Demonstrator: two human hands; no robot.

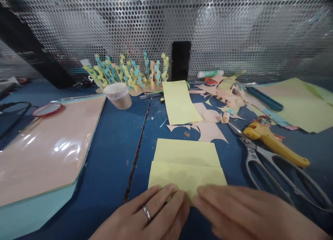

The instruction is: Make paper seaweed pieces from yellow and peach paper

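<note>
While I lean over the blue-painted workbench (114, 163), with a perforated silver metal screen (166, 25) rising behind it, everything I see sits around one landmark: the folded pale yellow paper (186, 167) lying just in front of me. Left of that paper lies a large glossy pink sheet (44, 146) on top of a pale blue sheet (26, 215). Right of it lie long steel scissors (273, 163) with big loop handles, and just beyond them a yellow-handled cutter (275, 144). Straight past the paper lie a long pale yellow strip (179, 101) and peach paper offcuts (210, 129). Further on stand a row of zigzag yellow and teal paper strips (127, 73), a paper cup with a burlap-look wrap (117, 96) and an upright black phone (180, 59). My left hand (145, 212), wearing a silver ring (146, 212), and my right hand (234, 212) sit narrow and close together, fingertips on the paper's near edge, almost meeting. Whether they are pinching it or only pressing, I cannot tell.
</note>
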